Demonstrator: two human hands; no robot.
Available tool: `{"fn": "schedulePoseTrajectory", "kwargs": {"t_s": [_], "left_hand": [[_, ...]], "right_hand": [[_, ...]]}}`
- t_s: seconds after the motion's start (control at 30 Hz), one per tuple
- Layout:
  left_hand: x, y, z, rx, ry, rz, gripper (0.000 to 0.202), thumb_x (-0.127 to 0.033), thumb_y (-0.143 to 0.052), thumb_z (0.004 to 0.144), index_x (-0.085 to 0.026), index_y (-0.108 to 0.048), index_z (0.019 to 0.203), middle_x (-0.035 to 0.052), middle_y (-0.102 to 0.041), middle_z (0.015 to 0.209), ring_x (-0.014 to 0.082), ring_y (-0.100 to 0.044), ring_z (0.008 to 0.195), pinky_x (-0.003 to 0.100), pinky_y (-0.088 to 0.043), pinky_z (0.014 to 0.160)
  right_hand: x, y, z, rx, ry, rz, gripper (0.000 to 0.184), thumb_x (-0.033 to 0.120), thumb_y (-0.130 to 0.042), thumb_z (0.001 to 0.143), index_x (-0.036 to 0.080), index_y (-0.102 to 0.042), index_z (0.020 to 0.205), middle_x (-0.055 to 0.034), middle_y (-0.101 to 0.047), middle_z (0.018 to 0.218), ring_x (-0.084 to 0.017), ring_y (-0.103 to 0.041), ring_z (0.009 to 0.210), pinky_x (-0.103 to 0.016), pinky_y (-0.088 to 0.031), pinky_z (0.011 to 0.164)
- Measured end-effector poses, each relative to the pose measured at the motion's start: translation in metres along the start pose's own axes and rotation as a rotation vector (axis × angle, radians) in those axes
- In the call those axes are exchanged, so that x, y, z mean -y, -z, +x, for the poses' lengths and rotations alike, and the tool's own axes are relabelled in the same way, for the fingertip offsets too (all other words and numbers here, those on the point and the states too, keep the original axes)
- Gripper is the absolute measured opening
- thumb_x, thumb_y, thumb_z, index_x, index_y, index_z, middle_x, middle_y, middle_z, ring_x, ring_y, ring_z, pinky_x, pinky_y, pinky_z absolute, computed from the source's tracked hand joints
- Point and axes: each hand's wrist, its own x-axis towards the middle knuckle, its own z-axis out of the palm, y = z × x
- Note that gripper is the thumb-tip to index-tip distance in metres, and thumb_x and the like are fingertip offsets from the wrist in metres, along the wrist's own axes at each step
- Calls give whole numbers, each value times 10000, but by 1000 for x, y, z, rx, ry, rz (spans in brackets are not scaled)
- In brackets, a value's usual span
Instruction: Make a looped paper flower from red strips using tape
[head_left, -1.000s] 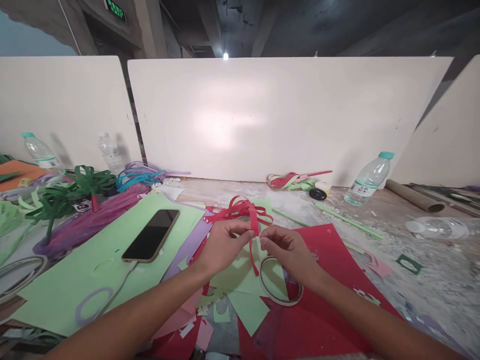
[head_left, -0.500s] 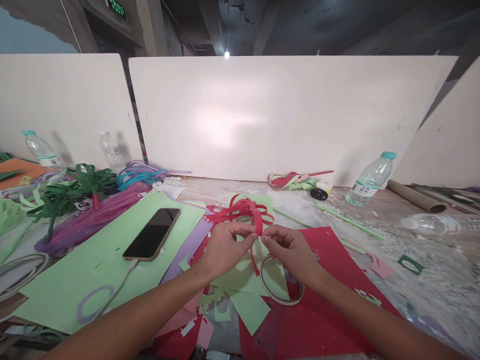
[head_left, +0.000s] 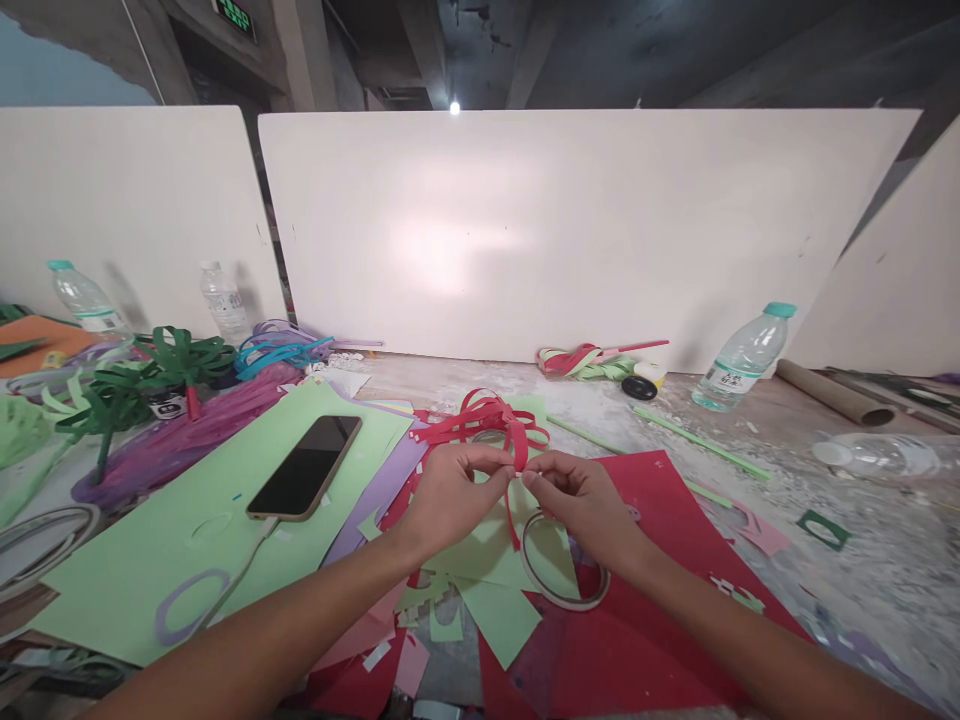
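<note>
Over the middle of the table my left hand [head_left: 465, 497] pinches a red paper strip [head_left: 517, 440] between thumb and fingertips. The strip curves up above my fingers, and a loose end hangs below them. Facing it, my right hand [head_left: 581, 498] is closed, its thumb and forefinger pinched at the same spot on the strip. A tiny whitish bit shows between the fingertips, too small to make out. Just behind lies a bunch of looped red paper strips [head_left: 480, 412]. A roll of tape [head_left: 559, 603] rests under my right hand, on green and red paper.
A phone [head_left: 306, 468] with a cable lies on green paper [head_left: 172, 540] at the left. Red paper [head_left: 645, 640] covers the front right. A water bottle [head_left: 742, 358], a cardboard tube [head_left: 832, 392] and a lying bottle [head_left: 877, 453] are farther right. White panels [head_left: 585, 230] stand behind.
Both hands stay pinched at the same place on the red strip, with only a very slight shift of the fingertips. The view has moved slightly; the things on the table lie as before.
</note>
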Motion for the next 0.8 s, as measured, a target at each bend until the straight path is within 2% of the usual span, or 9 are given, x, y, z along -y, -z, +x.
{"fn": "schedulePoseTrajectory", "kwargs": {"t_s": [0.27, 0.5, 0.63, 0.7, 0.8], "left_hand": [[-2, -1, -1, -18, 18, 23, 135, -218, -613, 748, -201, -735, 803, 19, -745, 861, 182, -666, 807, 258, -466, 667], [3, 0, 3, -34, 11, -10, 136, -222, -626, 739, -189, -694, 853, 34, -732, 879, 163, -646, 757, 246, -406, 603], [5, 2, 4, -55, -4, -51, 139, -210, -624, 736, -198, -675, 865, 21, -713, 830, 147, -620, 733, 242, -398, 613], [4, 5, 5, -101, 1, -57, 142, -214, -623, 736, -190, -668, 868, 27, -697, 844, 142, -602, 732, 245, -407, 634], [3, 15, 11, -143, 21, -63, 187, -235, -621, 741, -172, -641, 916, 33, -667, 825, 135, -576, 715, 248, -420, 650]], "right_hand": [[0, -1, 0, 5, -12, 10, 279, 455, -595, 814, 179, -633, 790, 69, -351, 492, -86, -287, 440, -223, -222, 418], [2, 0, -2, 22, -28, -7, 268, 433, -594, 822, 177, -661, 783, 44, -441, 500, -87, -366, 448, -231, -246, 436], [3, 2, 3, -32, -86, 30, 272, 449, -605, 807, 182, -646, 842, 51, -451, 489, -92, -369, 441, -232, -260, 436], [9, 6, 5, -72, -83, 61, 266, 456, -621, 800, 189, -615, 798, 51, -457, 501, -92, -364, 445, -232, -271, 436], [23, 18, -6, -95, 18, 96, 327, 431, -589, 849, 202, -517, 626, 37, -456, 509, -102, -381, 463, -246, -317, 454]]}}
